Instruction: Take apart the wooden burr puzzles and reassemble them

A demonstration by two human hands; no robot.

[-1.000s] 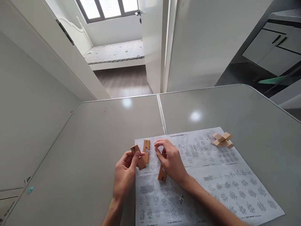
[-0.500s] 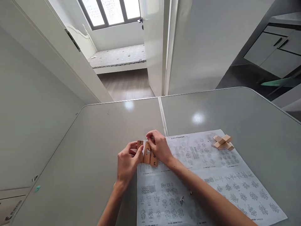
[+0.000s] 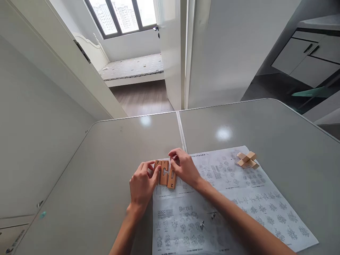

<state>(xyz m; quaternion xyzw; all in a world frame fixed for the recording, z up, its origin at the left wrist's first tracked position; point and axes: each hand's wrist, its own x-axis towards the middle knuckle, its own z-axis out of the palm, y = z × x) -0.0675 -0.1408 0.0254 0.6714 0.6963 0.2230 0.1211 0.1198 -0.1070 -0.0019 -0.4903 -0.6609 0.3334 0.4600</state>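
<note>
Three slotted wooden puzzle pieces lie side by side on the upper left corner of a printed sheet (image 3: 191,202). My left hand (image 3: 142,180) pinches the leftmost piece, marked with what looks like a 3 (image 3: 158,163), between thumb and fingers; the thumb hides part of it. In the middle lies the puzzle piece marked 1 (image 3: 164,179), with no hand on it. My right hand (image 3: 184,167) has its fingers curled at the upper end of the puzzle piece marked 2 (image 3: 171,182), which slants slightly. Its top end is hidden by my fingers.
An assembled cross of pale wooden bars (image 3: 248,160) sits at the sheet's upper right. Small dark bits (image 3: 202,225) lie on the sheet near my right forearm. A grey table (image 3: 111,170) with a central seam carries everything; beyond it are a doorway and a bed (image 3: 132,67).
The leftmost piece has been lowered flatter beside the middle one. The piece marked 2 has shifted slightly away from the middle piece with my right hand. The view has moved a little.
</note>
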